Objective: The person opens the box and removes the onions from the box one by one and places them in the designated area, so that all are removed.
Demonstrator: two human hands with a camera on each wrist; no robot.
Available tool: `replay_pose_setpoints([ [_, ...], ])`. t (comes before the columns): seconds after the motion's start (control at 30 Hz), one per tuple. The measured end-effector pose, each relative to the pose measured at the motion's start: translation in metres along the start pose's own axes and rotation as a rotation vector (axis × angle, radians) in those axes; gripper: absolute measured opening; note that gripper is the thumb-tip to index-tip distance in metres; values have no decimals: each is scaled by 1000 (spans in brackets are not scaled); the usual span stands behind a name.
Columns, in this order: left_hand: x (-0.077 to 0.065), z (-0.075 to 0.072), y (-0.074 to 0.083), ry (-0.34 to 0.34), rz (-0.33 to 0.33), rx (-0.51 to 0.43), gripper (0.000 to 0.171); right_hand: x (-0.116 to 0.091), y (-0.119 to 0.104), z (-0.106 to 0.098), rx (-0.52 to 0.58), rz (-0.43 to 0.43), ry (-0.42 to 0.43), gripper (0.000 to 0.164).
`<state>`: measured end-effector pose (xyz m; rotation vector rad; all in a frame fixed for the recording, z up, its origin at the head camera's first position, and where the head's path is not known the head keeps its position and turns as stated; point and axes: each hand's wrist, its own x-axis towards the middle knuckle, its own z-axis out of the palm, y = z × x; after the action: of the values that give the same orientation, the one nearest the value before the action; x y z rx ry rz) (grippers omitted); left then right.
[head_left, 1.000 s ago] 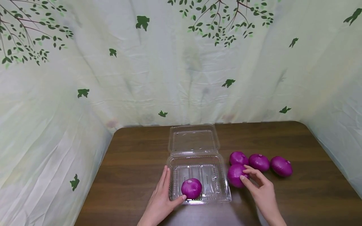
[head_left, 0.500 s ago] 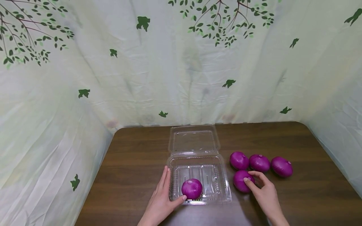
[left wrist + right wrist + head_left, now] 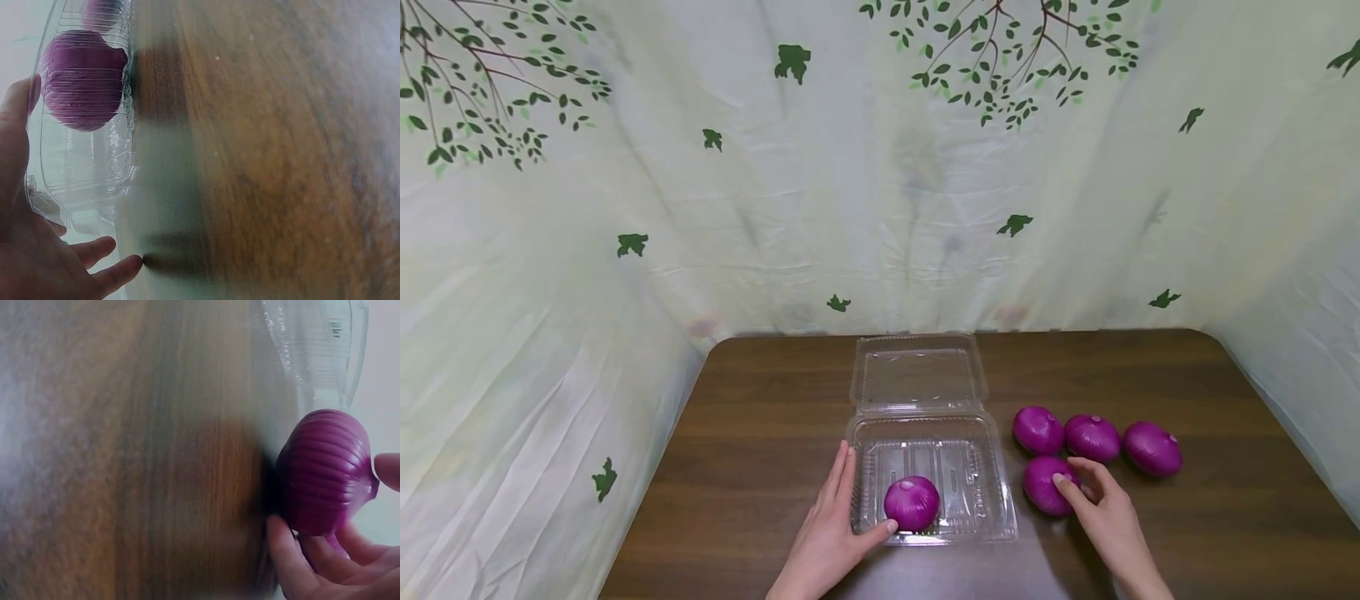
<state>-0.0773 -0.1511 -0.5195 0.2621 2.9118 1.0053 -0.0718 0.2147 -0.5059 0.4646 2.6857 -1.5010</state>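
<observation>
My right hand (image 3: 1112,512) holds a purple onion (image 3: 1047,486) just right of a clear plastic clamshell container (image 3: 1006,500). In the right wrist view, fingers (image 3: 290,556) lie along the underside of that onion (image 3: 325,472), the thumb at its tip. Another purple onion (image 3: 912,502) sits in the front left of the container's base. Along the container's left side rests my left hand (image 3: 827,533), its fingers straight and its thumb at the front rim. The left wrist view shows this onion (image 3: 84,81) through the container's wall, with the left hand (image 3: 37,250) spread beside it.
Behind the held onion, three more purple onions stand in a row: one at left (image 3: 1038,430), a middle onion (image 3: 1092,437) and a right onion (image 3: 1152,448). The container's lid (image 3: 917,375) lies folded back on the brown wooden table (image 3: 760,417). A leaf-patterned curtain (image 3: 880,208) hangs behind.
The onion at my right hand has shifted a little right and toward me, away from the container, and the hand moved with it. My left hand has stayed put; the view shifted slightly.
</observation>
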Motion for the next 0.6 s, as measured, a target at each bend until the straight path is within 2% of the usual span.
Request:
replay_pose_setpoints([
  [0.37, 0, 0, 1, -8, -1, 5, 115, -6, -1, -7, -47, -32, -21, 61],
  [0.6, 1, -1, 2, -4, 0, 12, 116, -7, -2, -5, -41, -16, -81, 66],
])
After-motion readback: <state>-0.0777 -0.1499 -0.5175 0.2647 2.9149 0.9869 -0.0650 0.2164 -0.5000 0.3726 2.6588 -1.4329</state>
